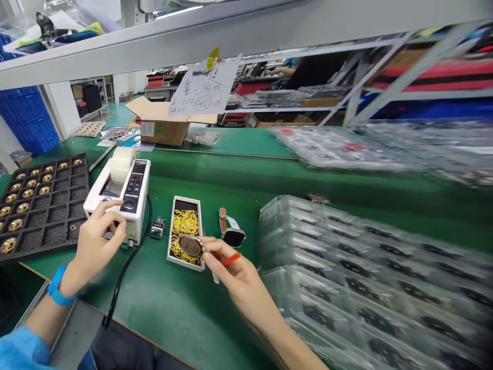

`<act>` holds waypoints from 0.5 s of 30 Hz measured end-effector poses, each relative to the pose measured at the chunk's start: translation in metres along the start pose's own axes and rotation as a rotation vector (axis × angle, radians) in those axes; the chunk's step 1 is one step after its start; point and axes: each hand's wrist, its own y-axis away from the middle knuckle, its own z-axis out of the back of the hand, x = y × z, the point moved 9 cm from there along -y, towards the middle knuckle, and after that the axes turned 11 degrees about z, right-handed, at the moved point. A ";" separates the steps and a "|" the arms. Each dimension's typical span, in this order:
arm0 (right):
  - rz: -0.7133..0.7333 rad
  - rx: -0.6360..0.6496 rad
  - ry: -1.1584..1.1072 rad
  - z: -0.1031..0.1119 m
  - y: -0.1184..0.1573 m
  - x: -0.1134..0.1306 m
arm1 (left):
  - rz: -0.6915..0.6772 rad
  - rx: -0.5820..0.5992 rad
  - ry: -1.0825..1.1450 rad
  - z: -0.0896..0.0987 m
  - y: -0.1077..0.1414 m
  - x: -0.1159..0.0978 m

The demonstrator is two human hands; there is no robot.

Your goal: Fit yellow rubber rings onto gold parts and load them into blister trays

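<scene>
Watch case (190, 246) is pinched in right hand (239, 275); leftward, left hand (98, 237), grip unclear, is at tape dispenser (137, 180): seemingly dispensing, next wanting light touch

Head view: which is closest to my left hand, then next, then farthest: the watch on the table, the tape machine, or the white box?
1. Tape machine: right beside your left hand.
2. White box: off to the right.
3. Watch: farther right, past the box.

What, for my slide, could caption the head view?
Left hand at a tape dispenser, right hand holding a watch case over yellow rings.
</scene>
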 end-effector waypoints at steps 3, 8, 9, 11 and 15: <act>-0.183 0.003 -0.191 -0.003 0.004 -0.014 | -0.083 0.085 -0.167 -0.012 -0.008 -0.023; -0.352 0.000 -0.337 -0.008 0.011 -0.023 | -0.208 0.132 -0.118 -0.033 -0.004 -0.048; -0.362 -0.008 -0.345 -0.008 0.012 -0.024 | -0.234 0.075 -0.166 -0.034 -0.001 -0.049; -0.377 -0.028 -0.359 -0.006 0.012 -0.025 | -0.256 -0.054 -0.280 -0.031 0.003 -0.046; -0.405 -0.049 -0.393 -0.005 0.013 -0.026 | -0.189 -0.013 -0.383 -0.031 0.005 -0.025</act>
